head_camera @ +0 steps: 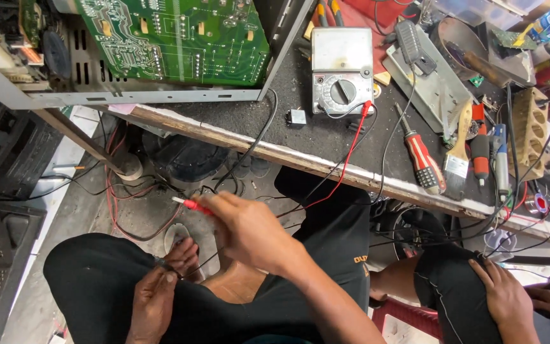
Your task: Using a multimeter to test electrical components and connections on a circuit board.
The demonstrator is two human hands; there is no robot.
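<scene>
My right hand [246,230] reaches across over my lap and pinches a red test probe [189,204], its tip pointing left. The probe's red lead [349,148] runs up to an analogue multimeter [342,69] lying on the dark workbench [326,137]. Lower down, my left hand [153,299] rests on my left thigh, fingers closed on the black probe [168,267], whose black lead passes under my right hand. The two probes are apart. A green circuit board [179,38] sits in a metal chassis at the bench's far left.
A red-and-white screwdriver [425,163], a paintbrush [459,148] and several other tools lie on the bench at right. Tangled cables [128,191] hang below it over the floor. Another person's hand [507,299] rests on a knee at lower right. Black equipment [4,153] stands left.
</scene>
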